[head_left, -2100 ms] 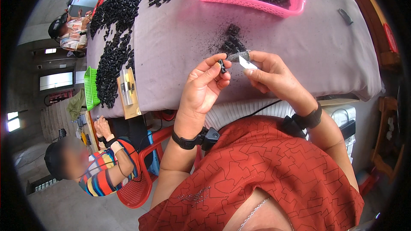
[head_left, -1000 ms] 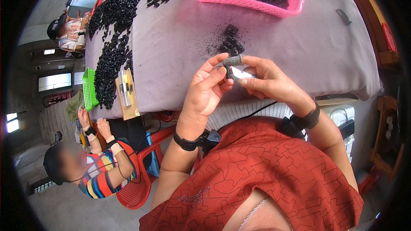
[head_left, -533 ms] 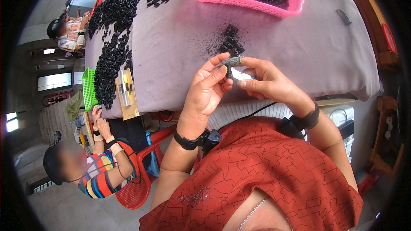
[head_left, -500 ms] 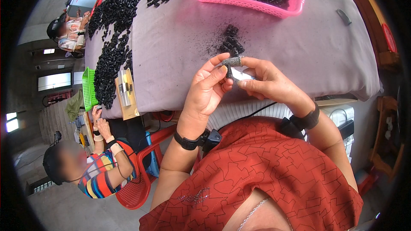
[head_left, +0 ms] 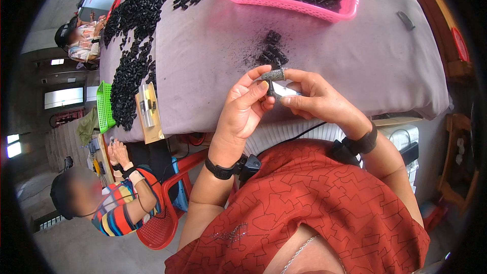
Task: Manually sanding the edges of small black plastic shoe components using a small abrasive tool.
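Observation:
My left hand [head_left: 247,102] pinches a small black molded piece [head_left: 270,89] between thumb and fingers, just above the near edge of the table. Against it my right hand [head_left: 320,94] is closed on a flat, silvery blade [head_left: 285,90]; its handle, if any, is hidden in the fingers. A dark grey finger cot [head_left: 274,74] covers the right index fingertip, which reaches over the black piece. Just beyond my hands, a short pile of similar black pieces [head_left: 273,53] lies on the cloth amid scattered black crumbs.
A pink basket [head_left: 284,7] of black pieces stands at the far side of the grey-clothed table [head_left: 365,71]. Many loose pieces [head_left: 133,56] cover its left side, near a green basket [head_left: 105,106] and a yellowish board [head_left: 152,132]. Co-workers sit at left. A grey curved piece [head_left: 405,20] lies right.
My hands stay nearly in place, with the blade shifted slightly against the black piece. At left, the near co-worker's hands have come together and drawn back a little from the table.

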A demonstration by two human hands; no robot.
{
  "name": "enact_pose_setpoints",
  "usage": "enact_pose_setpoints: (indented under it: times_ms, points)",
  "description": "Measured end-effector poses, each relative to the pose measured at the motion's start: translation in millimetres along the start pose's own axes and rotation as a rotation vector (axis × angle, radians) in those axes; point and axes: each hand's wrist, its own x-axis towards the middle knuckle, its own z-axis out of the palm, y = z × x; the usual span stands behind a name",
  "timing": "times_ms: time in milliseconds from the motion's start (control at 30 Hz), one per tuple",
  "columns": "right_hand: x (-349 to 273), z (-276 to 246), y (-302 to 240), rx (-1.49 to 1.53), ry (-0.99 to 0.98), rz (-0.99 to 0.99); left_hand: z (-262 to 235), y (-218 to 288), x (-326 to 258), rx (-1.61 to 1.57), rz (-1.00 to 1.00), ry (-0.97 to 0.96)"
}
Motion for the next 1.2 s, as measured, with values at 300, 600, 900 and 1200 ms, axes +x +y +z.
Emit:
enact_pose_setpoints:
  times_ms: [300, 600, 900, 1200]
  points:
    - [0.9, 0.6, 1.6, 0.013, 0.003, -0.005, 0.0, -0.6, 2.8, -0.039, -0.005, 0.000]
    - [1.4, 0.8, 0.9, 0.005, 0.012, 0.012, -6.0, -3.1, 5.2, -0.045, -0.004, -0.002]
    - [1.6, -0.8, 4.0, 0.015, 0.016, 0.001, -2.0, -2.6, 4.9, -0.025, -0.004, 0.006]
    - [0.2, 0.7, 1.7, 0.025, 0.013, -0.031, -1.1, 1.2, 3.2, -0.001, -0.004, -0.042]
